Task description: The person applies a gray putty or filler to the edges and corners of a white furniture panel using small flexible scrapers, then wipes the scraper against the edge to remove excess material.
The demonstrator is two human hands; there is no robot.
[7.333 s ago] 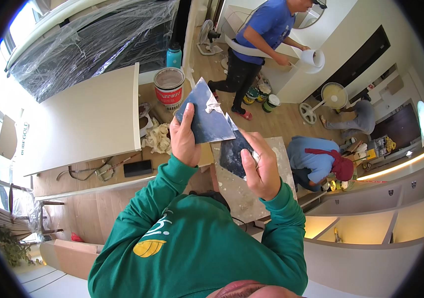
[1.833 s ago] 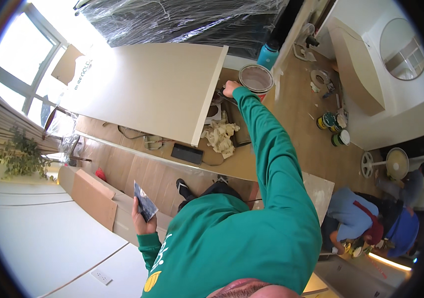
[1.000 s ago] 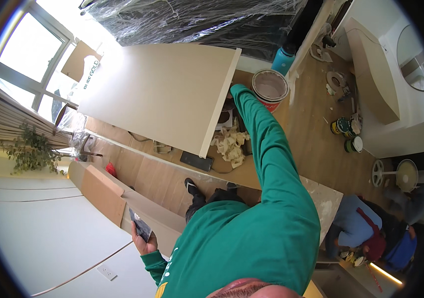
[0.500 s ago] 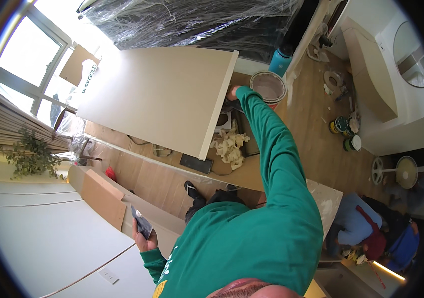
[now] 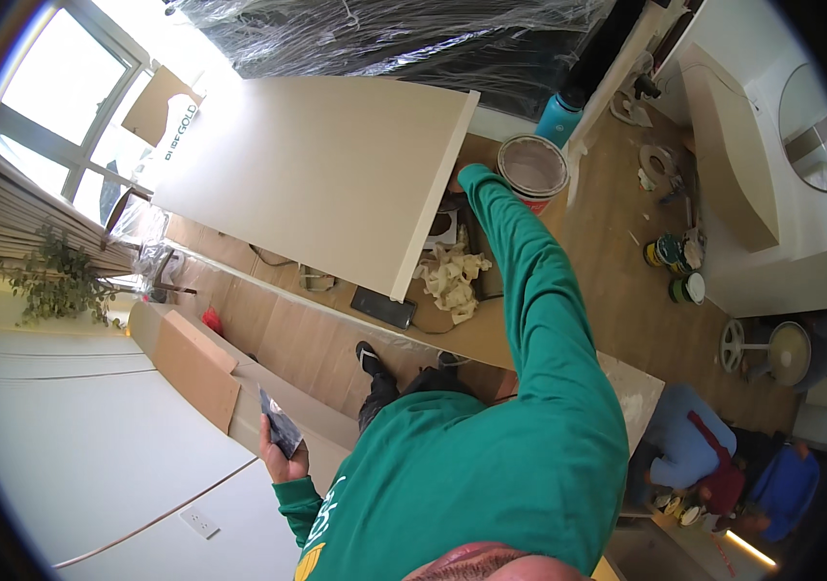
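Observation:
My left hand (image 5: 287, 463), raised at the lower left, has its fingers closed around a thin, flat grey rectangular piece (image 5: 281, 426); its exact kind is unclear. My right arm reaches far forward in a green sleeve. At its end, my right hand (image 5: 460, 179) is mostly hidden by the cuff and the edge of a large beige panel (image 5: 316, 184), so its fingers do not show. Beside that cuff stands an open bucket (image 5: 533, 165) of greyish-brown paste. A crumpled cream cloth or paper (image 5: 454, 283) lies below the hand.
A blue bottle (image 5: 557, 120) stands behind the bucket. A dark flat device (image 5: 383, 308) rests near the panel's front corner. Paint cans (image 5: 667, 251) stand on the floor to the right. Other people (image 5: 689, 436) bend over at the lower right. A plant (image 5: 55, 281) is at left.
The view has shifted slightly, and the panel and bucket sit a little differently in it. My right hand is now more hidden behind the panel edge. The left hand keeps its hold.

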